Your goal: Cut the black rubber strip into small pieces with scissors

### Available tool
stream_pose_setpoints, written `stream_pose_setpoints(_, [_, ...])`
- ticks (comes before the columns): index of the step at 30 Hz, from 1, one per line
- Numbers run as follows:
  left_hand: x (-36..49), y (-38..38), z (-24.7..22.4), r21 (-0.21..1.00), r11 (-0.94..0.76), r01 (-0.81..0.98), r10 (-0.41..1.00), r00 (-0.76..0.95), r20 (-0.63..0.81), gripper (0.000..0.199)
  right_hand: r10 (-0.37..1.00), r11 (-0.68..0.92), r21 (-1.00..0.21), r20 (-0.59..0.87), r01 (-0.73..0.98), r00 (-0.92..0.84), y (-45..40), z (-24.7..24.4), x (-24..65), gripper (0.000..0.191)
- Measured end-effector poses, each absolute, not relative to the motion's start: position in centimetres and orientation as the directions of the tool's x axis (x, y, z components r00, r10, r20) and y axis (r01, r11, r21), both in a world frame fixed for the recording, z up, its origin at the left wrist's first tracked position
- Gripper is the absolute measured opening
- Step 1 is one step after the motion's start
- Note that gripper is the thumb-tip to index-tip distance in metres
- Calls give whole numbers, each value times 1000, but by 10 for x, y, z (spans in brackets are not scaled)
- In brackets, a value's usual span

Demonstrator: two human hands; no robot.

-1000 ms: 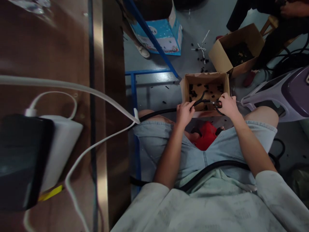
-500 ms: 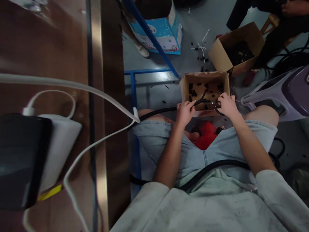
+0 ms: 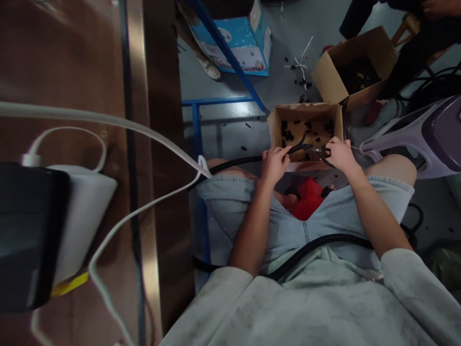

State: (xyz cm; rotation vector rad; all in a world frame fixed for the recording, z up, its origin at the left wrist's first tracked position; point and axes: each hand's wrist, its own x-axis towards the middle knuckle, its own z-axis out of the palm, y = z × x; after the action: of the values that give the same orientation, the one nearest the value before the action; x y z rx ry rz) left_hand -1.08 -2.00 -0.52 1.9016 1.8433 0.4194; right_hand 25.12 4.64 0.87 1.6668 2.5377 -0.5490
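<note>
My left hand point(image 3: 275, 164) is closed round a black cable point(image 3: 234, 165), whose split end sticks out past the fingers over a cardboard box point(image 3: 306, 166). In my right hand point(image 3: 340, 154) is a small pair of scissors point(image 3: 320, 151) with dark handles. Its blades point left and meet the cable's end, though dark overlap hides exactly where they touch. Small black pieces point(image 3: 287, 136) lie scattered inside the box, just beyond both hands. Another stretch of black cable point(image 3: 320, 242) curves across my lap.
A brown table point(image 3: 165, 288) with a power bank point(image 3: 84, 216) and white cable point(image 3: 151, 209) is at my left. Ahead are a blue frame point(image 3: 225, 101), a blue carton point(image 3: 248, 48) and a second cardboard box point(image 3: 329, 79). Another person's hand point(image 3: 437, 8) shows top right, above a purple-grey plastic object point(image 3: 428, 139).
The scissors' handles have come closer together and the blades have tilted slightly. The cable's split end has shifted a little. Both hands stay in nearly the same place.
</note>
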Motion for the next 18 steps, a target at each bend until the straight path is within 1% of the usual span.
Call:
stream_pose_setpoints(5, [-11,-21,-6,534,-19,845,991,88,-104,43,882,371,-236,-213,898,-420,47,6,254,29])
stream_pose_setpoints(10, [-12,-20,-7,523,-10,852,989,86,-121,44,880,376,-224,-217,899,-422,48,3,255,24])
stream_pose_setpoints(18, [-13,-21,-4,527,-26,849,991,92,-99,43,885,384,-223,-189,896,-426,44,5,249,28])
